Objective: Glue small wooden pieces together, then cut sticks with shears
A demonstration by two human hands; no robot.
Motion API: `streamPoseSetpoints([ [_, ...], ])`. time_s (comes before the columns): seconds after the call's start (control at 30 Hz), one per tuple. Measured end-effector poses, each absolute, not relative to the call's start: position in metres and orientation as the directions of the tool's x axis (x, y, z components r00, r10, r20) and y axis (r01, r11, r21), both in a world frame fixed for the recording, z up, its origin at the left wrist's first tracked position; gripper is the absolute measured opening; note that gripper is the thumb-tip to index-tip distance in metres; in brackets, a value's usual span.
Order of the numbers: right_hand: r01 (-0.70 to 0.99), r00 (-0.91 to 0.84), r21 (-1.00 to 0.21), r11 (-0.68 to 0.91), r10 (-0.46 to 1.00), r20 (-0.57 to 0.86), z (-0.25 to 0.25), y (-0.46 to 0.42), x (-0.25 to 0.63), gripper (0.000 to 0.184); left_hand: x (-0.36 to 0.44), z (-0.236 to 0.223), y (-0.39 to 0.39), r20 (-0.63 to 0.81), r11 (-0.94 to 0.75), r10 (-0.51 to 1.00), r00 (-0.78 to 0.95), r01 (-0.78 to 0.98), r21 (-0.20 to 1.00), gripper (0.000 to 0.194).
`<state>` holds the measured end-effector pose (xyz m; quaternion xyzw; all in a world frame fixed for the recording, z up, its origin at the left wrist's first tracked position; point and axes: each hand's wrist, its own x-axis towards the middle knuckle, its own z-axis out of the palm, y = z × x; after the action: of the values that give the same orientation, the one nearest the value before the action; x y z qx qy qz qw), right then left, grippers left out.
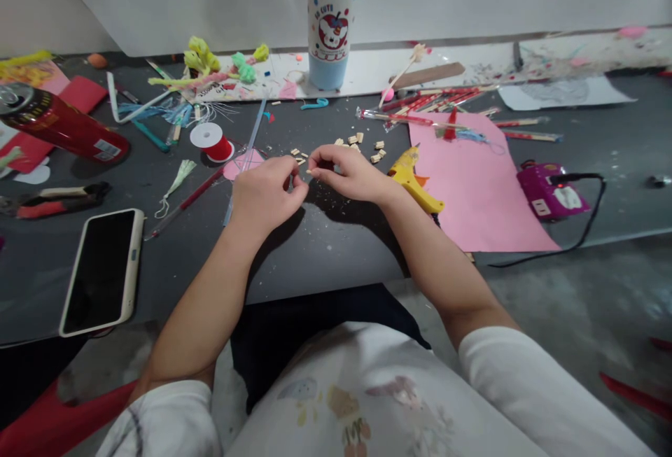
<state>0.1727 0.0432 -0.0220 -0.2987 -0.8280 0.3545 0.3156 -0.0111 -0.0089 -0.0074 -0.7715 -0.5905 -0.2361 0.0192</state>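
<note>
My left hand (pixel 267 192) and my right hand (pixel 351 173) meet almost fingertip to fingertip over the dark table. Thumb and fingers of my right hand are pinched on a tiny pale wooden piece (pixel 309 171), mostly covered by the fingertips. My left hand is closed in a pinch too, and whatever is in it is hidden. Just behind the hands lie several short cut wooden pieces (pixel 378 156), with a few thinner bits (pixel 297 155) between the hands. A yellow glue gun (pixel 412 178) rests beside my right wrist. Under my left wrist runs a clear glue stick (pixel 254 128).
A white-and-blue bottle (pixel 328 30) stands at the back. Left are a red thread spool (pixel 213 143), a red can (pixel 63 124), pliers (pixel 57 199) and a phone (pixel 102 271). Right are pink paper (pixel 483 191), wrapped sticks (pixel 435 103) and a purple power block (pixel 551 191) with a cable.
</note>
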Motion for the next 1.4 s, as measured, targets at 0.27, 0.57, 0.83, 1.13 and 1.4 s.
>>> streamPoseSetpoints([
  [0.27, 0.331, -0.598, -0.615, 0.716, 0.663, 0.450, -0.025, 0.046, 0.177, 0.011, -0.010, -0.006, -0.004, 0.278, -0.215, 0.959, 0.065, 0.802, 0.557, 0.008],
  [0.57, 0.388, -0.583, -0.467, 0.794, 0.605, 0.543, -0.024, 0.043, 0.178, 0.012, -0.012, -0.004, 0.002, 0.148, -0.139, 0.989, 0.030, 0.568, 0.811, 0.011],
  [0.83, 0.135, -0.460, -0.720, 0.680, 0.687, 0.563, -0.026, 0.040, 0.176, 0.014, -0.012, -0.011, 0.003, 0.112, -0.126, 0.992, 0.061, 0.382, 0.915, 0.015],
  [1.13, 0.029, -0.421, -0.820, 0.572, 0.751, 0.509, -0.024, 0.037, 0.174, 0.034, -0.006, -0.007, 0.003, 0.044, -0.058, 0.997, 0.070, 0.202, 0.978, 0.008],
  [1.4, 0.100, -0.390, -0.825, 0.556, 0.785, 0.482, -0.024, 0.037, 0.173, 0.044, -0.008, -0.007, 0.001, -0.065, 0.042, 0.988, 0.143, 0.163, 0.986, 0.015],
])
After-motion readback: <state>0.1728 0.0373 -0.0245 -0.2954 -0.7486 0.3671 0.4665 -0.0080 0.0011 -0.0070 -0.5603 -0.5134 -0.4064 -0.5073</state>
